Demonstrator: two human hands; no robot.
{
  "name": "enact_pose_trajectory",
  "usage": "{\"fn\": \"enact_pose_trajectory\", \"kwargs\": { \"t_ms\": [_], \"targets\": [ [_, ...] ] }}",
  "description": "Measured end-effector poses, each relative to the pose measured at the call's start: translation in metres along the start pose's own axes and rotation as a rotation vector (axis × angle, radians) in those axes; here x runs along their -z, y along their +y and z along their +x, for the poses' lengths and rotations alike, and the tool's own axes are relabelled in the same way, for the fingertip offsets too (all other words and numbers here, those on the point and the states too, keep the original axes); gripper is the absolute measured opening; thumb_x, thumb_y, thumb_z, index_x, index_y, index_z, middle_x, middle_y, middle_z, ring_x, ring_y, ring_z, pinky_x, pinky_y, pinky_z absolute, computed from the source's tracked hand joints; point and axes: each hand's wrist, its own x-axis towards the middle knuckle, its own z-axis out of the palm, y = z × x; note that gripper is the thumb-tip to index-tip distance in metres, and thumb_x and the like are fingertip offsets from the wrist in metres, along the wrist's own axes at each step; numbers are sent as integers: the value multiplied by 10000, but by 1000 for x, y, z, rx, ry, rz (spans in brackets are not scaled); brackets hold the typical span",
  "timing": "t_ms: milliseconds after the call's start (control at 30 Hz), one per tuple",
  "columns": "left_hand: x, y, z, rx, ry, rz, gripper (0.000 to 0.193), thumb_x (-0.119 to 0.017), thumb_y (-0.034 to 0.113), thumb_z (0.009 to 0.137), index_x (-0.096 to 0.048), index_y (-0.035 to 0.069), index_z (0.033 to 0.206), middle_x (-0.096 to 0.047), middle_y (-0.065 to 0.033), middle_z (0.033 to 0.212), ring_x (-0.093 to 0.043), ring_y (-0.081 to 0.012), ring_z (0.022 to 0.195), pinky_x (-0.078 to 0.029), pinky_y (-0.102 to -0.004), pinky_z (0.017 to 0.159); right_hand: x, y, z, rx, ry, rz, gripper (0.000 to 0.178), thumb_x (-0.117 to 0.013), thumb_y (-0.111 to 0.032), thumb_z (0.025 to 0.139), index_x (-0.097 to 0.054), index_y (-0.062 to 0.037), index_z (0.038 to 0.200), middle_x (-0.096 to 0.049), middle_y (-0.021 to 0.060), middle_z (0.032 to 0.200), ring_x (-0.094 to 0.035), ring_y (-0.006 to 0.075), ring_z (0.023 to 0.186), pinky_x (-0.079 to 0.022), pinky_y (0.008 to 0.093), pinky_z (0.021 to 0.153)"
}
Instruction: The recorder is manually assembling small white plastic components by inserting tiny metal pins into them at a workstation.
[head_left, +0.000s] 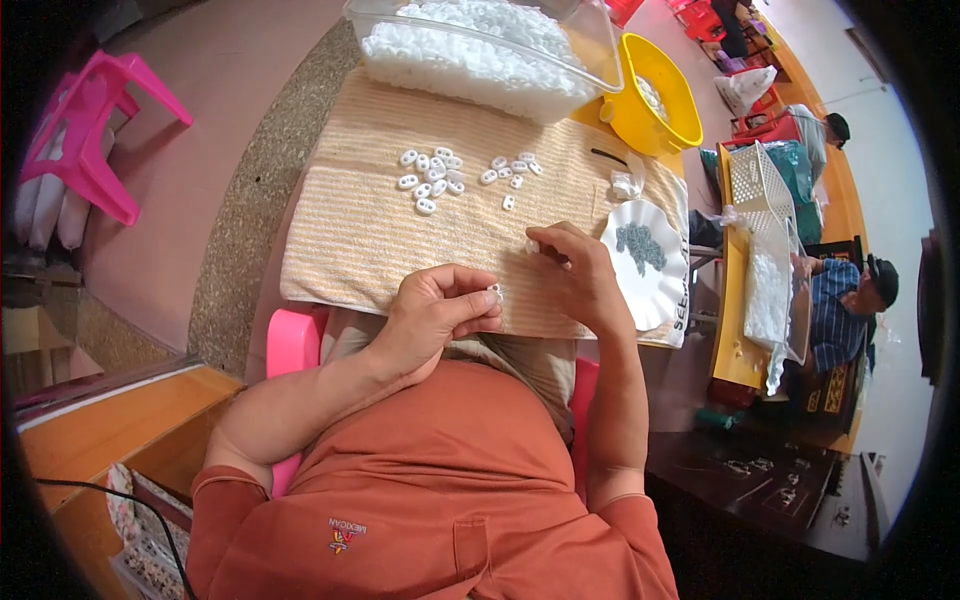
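My left hand (440, 312) is closed near the front edge of the towel, pinching a small white plastic piece (495, 291) between thumb and forefinger. To its right, my right hand (578, 272) hovers over the towel with its fingers curled together; what they hold, if anything, is too small to make out. Beyond both hands lie a cluster of white oval plastic pieces with two holes (436, 174) and a smaller group of the same pieces (517, 168). Beside my right hand stands a white scalloped plate (655, 302) with a heap of small grey-green parts (640, 247).
A striped towel (350, 220) covers the table. At its far edge are a clear bin of white pieces (480, 85) and a yellow basket (625, 105). A black strip (608, 157) lies near the plate. A co-worker (850, 300) sits at the right; a pink stool (95, 130) stands left.
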Motion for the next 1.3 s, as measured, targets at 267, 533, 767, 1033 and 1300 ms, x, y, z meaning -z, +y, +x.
{"fn": "enact_pose_trajectory", "kwargs": {
  "t_ms": [267,533,767,1033,1300],
  "targets": [
    [2,0,1,-10,-8,-5,152,-615,21,868,-613,-1,1018,-648,-63,908,-648,-132,803,-572,-274,746,3,-27,-9,-322,-94,611,272,-657,-20,860,-615,20,1126,-620,8,920,-567,73,838,-474,221,765],
    [3,-4,2,7,-7,11,153,-603,15,874,-609,1,1026,-647,-66,921,-646,-131,807,-570,-265,747,-10,-22,-33,-328,-107,739,302,-654,-29,860,-600,26,1153,-636,19,948,-576,75,877,-470,218,785],
    [1,-3,1,4,-16,17,161,-604,21,876,-599,-2,1035,-644,-73,941,-645,-133,814,-570,-261,752,-16,-19,-34,-326,-110,867,301,-668,-27,849,-599,23,1138,-642,24,966,-589,79,883,-482,228,791],
    [0,-2,1,16,-8,25,160,-613,22,870,-597,-6,1028,-638,-72,941,-642,-131,826,-573,-263,753,-17,-19,-35,-349,-119,852,278,-658,-43,861,-611,25,1126,-653,28,964,-599,82,885,-487,230,795],
    [1,-3,2,20,-12,44,154,-619,25,867,-600,-9,1016,-640,-70,935,-642,-130,816,-575,-261,743,-16,-21,-35,-335,-144,846,269,-638,-33,871,-609,28,1131,-646,26,951,-597,82,884,-485,228,791]
  ]
}}
